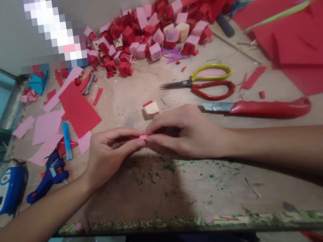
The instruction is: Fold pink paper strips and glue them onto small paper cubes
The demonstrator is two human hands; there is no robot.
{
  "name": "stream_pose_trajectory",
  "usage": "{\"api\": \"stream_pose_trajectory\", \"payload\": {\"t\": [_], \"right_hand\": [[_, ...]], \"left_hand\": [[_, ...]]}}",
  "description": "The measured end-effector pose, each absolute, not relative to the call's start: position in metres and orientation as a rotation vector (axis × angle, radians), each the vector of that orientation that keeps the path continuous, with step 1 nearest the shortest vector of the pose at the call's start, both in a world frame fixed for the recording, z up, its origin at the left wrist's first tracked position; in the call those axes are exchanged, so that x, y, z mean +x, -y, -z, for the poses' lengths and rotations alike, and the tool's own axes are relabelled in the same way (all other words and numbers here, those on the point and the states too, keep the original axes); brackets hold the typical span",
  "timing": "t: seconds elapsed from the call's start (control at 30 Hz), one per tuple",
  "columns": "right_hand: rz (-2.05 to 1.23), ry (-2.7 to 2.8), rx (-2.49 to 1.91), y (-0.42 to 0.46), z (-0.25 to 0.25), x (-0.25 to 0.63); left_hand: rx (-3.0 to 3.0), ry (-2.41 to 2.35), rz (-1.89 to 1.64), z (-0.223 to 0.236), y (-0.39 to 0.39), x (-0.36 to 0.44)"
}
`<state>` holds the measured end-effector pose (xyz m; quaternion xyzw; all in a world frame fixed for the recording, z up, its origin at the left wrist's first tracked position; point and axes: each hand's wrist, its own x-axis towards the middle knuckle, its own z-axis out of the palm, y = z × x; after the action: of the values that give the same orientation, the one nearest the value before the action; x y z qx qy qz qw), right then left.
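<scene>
A small pink piece of paper [143,137] is at the centre of the frame, held just above the tabletop [109,88] between the two hands. The left hand [105,151] comes in from the lower left, its thumb and fingers pinched almost together on the piece's left end. The right hand [185,129], reaching in from the right edge, pinches the other end in the same way, so the fingertips of both hands nearly meet and hide most of it; its exact shape cannot be told.

It should weigh next to nothing and be thin, a little springy, easy to crease and easy to crush. The edges and folded corners look the best places to take hold, with a light fingertip pinch; pressing on a broad face would likely dent it.

Just above the fingers sits a small cream and red paper box [151,108]. Right of centre lie scissors [189,82] with one yellow and one red handle, and below them a red-handled knife [263,109]. At the upper centre is a heap of red and pink paper boxes [142,50]. Left of centre are a red card [79,108], pink sheets [47,126], a blue marker [67,141] and a blue glue gun [55,172]. Large red sheets [298,45] fill the upper right.
</scene>
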<state>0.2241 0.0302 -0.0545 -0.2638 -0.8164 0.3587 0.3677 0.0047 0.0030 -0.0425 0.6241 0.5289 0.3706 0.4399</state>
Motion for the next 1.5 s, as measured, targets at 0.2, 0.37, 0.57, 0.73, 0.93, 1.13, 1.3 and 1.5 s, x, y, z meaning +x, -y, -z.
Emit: {"api": "stream_pose_trajectory", "payload": {"t": [0.2,0.37,0.57,0.73,0.93,1.13,1.3,1.5], "right_hand": [[-1.026,2.101,-0.738,-0.0311,0.0522,0.2239],[-1.169,1.991,-0.843,-0.0304,0.0502,0.2225],[-1.247,1.966,-0.736,-0.0320,0.0517,0.2240],[-1.238,1.982,-0.718,-0.0329,0.0519,0.2246],[-1.239,1.979,-0.778,-0.0321,0.0505,0.2244],[-1.234,1.988,-0.794,-0.0313,0.0503,0.2244],[-1.143,2.064,-0.773,-0.0305,0.0506,0.2248],[-1.099,2.160,-0.658,-0.0311,0.0524,0.2247]], "left_hand": [[1.601,-1.359,-0.906,0.0405,-0.0018,0.0066],[1.607,-1.374,-0.941,0.0423,-0.0008,0.0082],[1.654,-1.326,-0.929,0.0454,-0.0004,0.0061],[1.658,-1.296,-0.983,0.0473,-0.0029,0.0056],[1.726,-1.415,-0.972,0.0462,-0.0002,0.0049],[1.801,-1.400,-0.949,0.0470,0.0047,0.0014],[1.962,-1.348,-0.928,0.0471,0.0063,-0.0004],[1.919,-1.395,-0.954,0.0494,0.0050,0.0013]]}}
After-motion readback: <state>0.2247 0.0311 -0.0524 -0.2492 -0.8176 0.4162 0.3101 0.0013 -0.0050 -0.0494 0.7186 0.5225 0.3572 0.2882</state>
